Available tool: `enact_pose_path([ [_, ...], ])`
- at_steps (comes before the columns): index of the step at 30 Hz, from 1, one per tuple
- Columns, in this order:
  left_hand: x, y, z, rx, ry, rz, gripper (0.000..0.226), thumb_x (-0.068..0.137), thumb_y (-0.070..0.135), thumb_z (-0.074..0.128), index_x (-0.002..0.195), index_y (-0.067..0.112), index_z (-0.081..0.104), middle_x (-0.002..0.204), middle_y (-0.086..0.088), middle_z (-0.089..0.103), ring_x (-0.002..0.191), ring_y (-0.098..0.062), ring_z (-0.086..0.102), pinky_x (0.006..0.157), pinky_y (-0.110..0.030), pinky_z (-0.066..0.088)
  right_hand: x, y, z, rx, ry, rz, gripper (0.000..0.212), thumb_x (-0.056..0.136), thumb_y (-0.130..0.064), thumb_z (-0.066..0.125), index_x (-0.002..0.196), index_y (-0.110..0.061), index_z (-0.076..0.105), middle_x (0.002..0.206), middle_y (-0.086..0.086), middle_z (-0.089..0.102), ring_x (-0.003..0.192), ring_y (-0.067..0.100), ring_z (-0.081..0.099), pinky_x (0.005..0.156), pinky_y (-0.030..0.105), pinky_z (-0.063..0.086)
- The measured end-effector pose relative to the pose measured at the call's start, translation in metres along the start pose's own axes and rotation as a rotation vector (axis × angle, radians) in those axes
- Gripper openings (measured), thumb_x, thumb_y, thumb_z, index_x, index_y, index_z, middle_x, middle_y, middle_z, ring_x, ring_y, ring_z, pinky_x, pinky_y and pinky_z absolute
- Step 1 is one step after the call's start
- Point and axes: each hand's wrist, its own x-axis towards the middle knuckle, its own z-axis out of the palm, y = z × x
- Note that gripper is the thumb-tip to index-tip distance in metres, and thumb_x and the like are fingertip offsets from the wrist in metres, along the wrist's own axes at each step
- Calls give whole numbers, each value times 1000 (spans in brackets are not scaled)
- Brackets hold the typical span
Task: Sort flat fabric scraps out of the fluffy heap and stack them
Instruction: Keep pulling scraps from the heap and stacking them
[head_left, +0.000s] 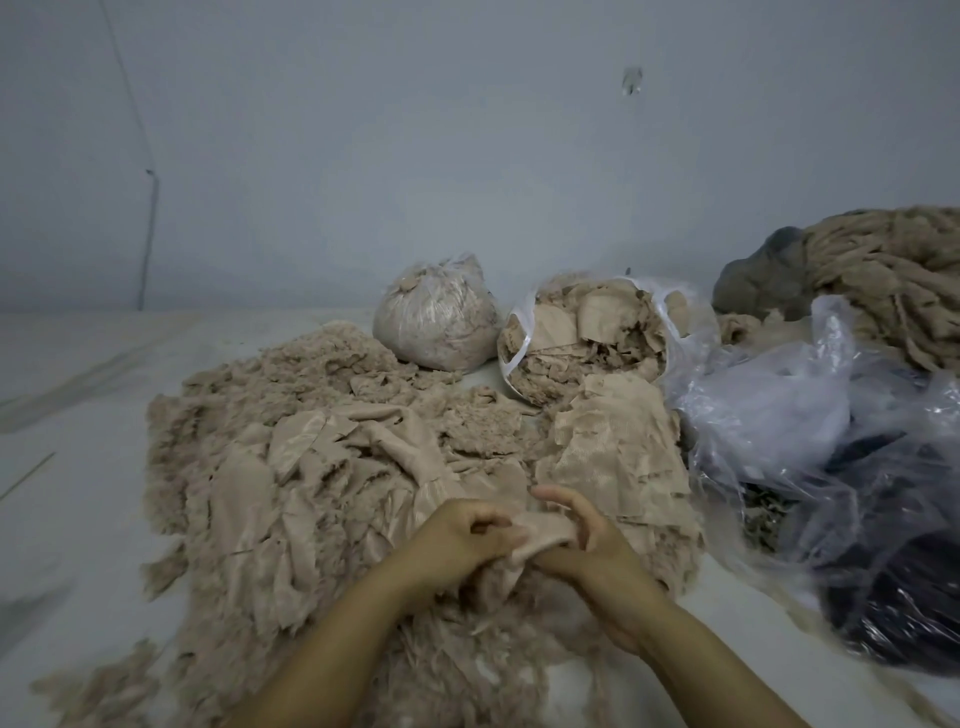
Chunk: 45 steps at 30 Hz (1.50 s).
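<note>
Sprawling beige fluffy fabric heap (291, 467) at left and centre on pale floor; above its near edge, left hand (457, 540) and right hand (587, 540), fingers curled, pinching one small beige flat scrap (540, 535) between them. Just right, ragged stack of flat beige mesh scraps (618, 457), beside crumpled clear plastic bag (800, 415). Risks, judged: fluff clinging to scrap and reaching stack; careless placement sliding stack toward bag.

Single head-worn view, wide-angle, looking forward and down from above the person's forearms. Both hands sit low centre, very near the lens: left hand (457, 540), right hand (587, 545). The fluffy heap (291, 415) fills the middle ground, the bags sit farther off, and a pale wall (363, 156) closes the far side. Edges bend slightly.
</note>
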Motion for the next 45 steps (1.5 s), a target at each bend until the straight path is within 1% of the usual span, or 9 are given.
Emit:
enact_pose_path([
  [8, 3, -8, 11, -483, 283, -3, 26, 99, 14, 43, 76, 9, 51, 60, -1, 55, 54, -12, 52, 49, -24, 45, 1, 6, 13, 391, 161, 86, 19, 95, -11, 50, 78, -4, 52, 62, 13, 56, 51, 20, 52, 46, 28, 46],
  [11, 5, -4, 2, -598, 416, 64, 27, 100, 9, 36, 74, 8, 40, 50, 2, 42, 37, -6, 31, 33, -16, 26, 1, 7, 13, 402, 166, 79, 21, 99, -12, 44, 79, -7, 48, 46, 1, 38, 34, 9, 31, 32, 18, 28],
  [17, 5, -9, -1, -429, 263, -121, 31, 97, 35, 46, 81, 11, 57, 78, -7, 67, 68, -17, 62, 56, -24, 49, -3, -1, 4, 289, -11, 105, 22, 90, -13, 52, 69, -6, 54, 61, 10, 51, 57, 19, 49, 58, 29, 42],
  [21, 4, -11, 17, -337, 61, -42, 26, 83, 41, 66, 90, 17, 71, 92, -4, 72, 86, -17, 67, 76, -26, 51, -1, -9, 14, 202, -12, 55, 19, 91, -9, 56, 72, -8, 59, 62, 4, 57, 57, 13, 54, 52, 22, 44],
  [25, 5, -9, 16, -362, 181, -20, 19, 85, 25, 64, 71, 15, 68, 72, -5, 67, 70, -19, 60, 62, -27, 49, 2, -6, 10, -28, 113, -35, 19, 94, -16, 57, 79, -5, 54, 51, -4, 45, 43, 8, 37, 38, 18, 31],
  [31, 6, -6, 12, -231, 193, 48, 21, 82, 7, 69, 64, 19, 69, 66, 2, 66, 64, -6, 60, 61, -18, 48, -3, -6, 9, -40, -84, -2, 28, 78, -31, 68, 68, -6, 59, 52, 11, 48, 45, 17, 42, 48, 24, 37],
  [36, 11, -11, -4, -304, 574, 49, 10, 80, 9, 71, 72, 6, 69, 72, -6, 69, 67, -13, 60, 67, -23, 49, -2, -6, 12, 37, 42, -74, 28, 79, -22, 66, 63, -7, 48, 44, 1, 40, 36, 10, 32, 40, 20, 28],
  [39, 12, -15, -7, -180, 676, 79, 10, 80, 10, 72, 71, 7, 70, 66, 2, 70, 58, 1, 60, 57, -9, 46, -4, -5, 15, 42, 68, -106, 28, 75, -26, 66, 60, -11, 49, 48, 3, 39, 42, 13, 30, 45, 24, 27],
  [45, 13, -24, -22, 87, 754, 68, 22, 79, 16, 74, 60, 23, 67, 59, 14, 67, 61, -5, 62, 62, -22, 49, -8, -8, 15, 86, 1, -68, 26, 69, -28, 69, 54, -15, 51, 46, -2, 39, 42, 10, 29, 45, 24, 23],
])
